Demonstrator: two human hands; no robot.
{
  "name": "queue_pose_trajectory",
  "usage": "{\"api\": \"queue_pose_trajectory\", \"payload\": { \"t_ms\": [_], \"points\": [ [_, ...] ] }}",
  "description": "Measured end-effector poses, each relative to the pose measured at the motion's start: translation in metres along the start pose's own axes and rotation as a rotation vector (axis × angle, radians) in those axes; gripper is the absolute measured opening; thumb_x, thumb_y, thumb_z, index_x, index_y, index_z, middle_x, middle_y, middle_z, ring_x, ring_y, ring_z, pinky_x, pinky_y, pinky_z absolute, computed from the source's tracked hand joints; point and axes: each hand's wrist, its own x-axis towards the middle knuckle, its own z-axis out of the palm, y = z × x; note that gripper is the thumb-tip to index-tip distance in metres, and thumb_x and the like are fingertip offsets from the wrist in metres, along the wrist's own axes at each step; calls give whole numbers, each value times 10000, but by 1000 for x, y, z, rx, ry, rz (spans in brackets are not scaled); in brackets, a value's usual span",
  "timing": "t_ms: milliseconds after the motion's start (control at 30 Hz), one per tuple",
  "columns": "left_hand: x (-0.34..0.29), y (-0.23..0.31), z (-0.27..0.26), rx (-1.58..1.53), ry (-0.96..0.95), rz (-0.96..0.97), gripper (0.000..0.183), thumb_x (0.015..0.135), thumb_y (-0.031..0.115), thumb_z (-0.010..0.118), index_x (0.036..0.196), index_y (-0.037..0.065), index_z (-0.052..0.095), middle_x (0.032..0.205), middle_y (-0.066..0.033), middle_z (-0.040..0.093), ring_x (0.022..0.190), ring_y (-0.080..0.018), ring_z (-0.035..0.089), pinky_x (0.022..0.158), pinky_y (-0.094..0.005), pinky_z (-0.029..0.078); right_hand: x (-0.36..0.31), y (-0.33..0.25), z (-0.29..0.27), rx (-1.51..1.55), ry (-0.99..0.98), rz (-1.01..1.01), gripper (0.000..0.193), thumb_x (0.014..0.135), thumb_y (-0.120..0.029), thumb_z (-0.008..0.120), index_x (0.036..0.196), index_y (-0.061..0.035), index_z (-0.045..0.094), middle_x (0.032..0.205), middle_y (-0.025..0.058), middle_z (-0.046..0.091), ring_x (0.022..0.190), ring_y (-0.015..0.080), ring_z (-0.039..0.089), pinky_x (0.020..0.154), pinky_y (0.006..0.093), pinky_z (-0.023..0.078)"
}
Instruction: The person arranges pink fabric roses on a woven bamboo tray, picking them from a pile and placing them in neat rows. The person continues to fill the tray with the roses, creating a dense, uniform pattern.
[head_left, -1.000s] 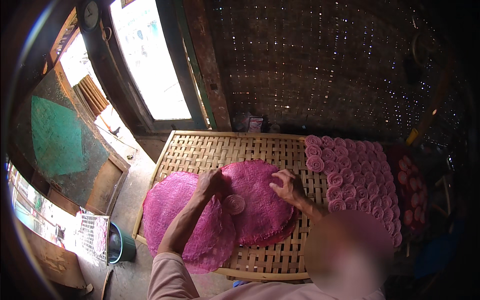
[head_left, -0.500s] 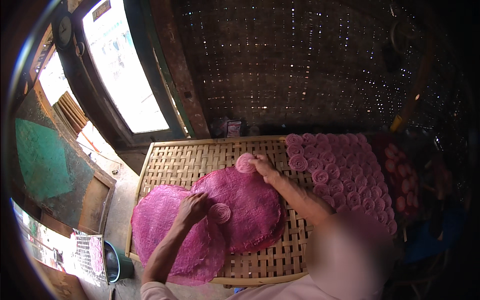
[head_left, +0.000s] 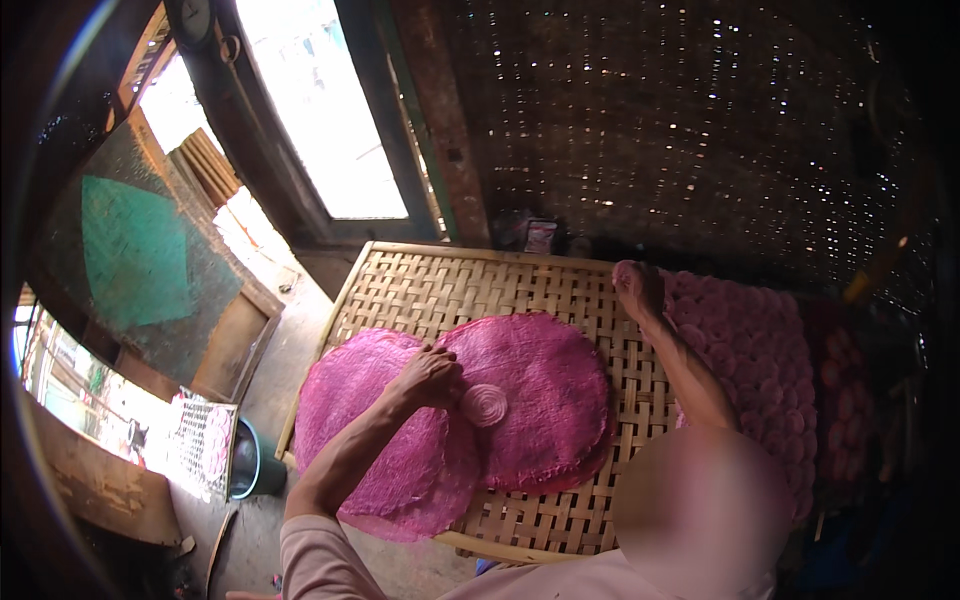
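Two large round pink sheets, the left one [head_left: 370, 450] and the right one [head_left: 545, 400], lie side by side on a woven bamboo tray [head_left: 440, 285]. A coiled pink spiral disc [head_left: 485, 405] rests where they meet. My left hand [head_left: 425, 378] is closed just left of this disc, low over the sheets; what its curled fingers grip, if anything, is hidden. My right hand [head_left: 645, 295] reaches to the far side of the tray and grips another pink spiral disc [head_left: 625, 276]. Beside it are rows of similar discs [head_left: 745, 340], packed closely together.
A darker batch of red-pink discs [head_left: 845, 400] sits in shadow farther right. Behind the tray is a woven wall [head_left: 650, 120] with a small packet [head_left: 540, 237] at its foot. A bucket [head_left: 255, 460] and a rack [head_left: 205, 440] stand on the floor at left.
My right hand has carried its spiral disc rightward from the right sheet's far edge to the rows of discs. My left hand stays near the disc on the sheets. The whole view has shifted.
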Motion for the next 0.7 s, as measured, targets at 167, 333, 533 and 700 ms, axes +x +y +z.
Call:
{"api": "queue_pose_trajectory", "payload": {
  "t_ms": [167, 333, 533, 700],
  "points": [
    [1, 5, -13, -78, -64, 89, 238, 653, 286, 712, 822, 125, 663, 810, -71, 648, 913, -256, 625, 824, -408, 461, -50, -95, -43, 278, -143, -115, 342, 837, -272, 724, 1079, -32, 687, 1091, 152, 675, 1033, 346, 623, 923, 440, 486],
    [-1, -12, -12, -321, 30, 94, 114, 672, 158, 630, 761, 88, 631, 765, -106, 653, 748, -311, 641, 718, -416, 503, -85, -180, -41, 386, -568, -396, 493, 955, -402, 608, 1321, -74, 581, 1237, 142, 656, 1149, 279, 603, 1095, 448, 400],
    [-2, -11, -23, -978, 391, -157, 172, 773, 115, 639, 920, 43, 693, 887, -86, 719, 808, -222, 689, 735, -383, 542, -104, -247, -11, 239, -692, -585, 553, 928, -438, 534, 1363, -97, 532, 1306, 168, 590, 1244, 302, 532, 1105, 477, 370],
    [0, -5, -5, -1418, 590, -317, 240, 776, 111, 700, 989, 4, 674, 913, -52, 686, 853, -148, 656, 777, -297, 532, -96, -245, -21, 363, -868, -469, 358, 838, -327, 629, 1062, -54, 685, 1031, 178, 641, 1015, 348, 628, 940, 474, 474]
  ]
}}
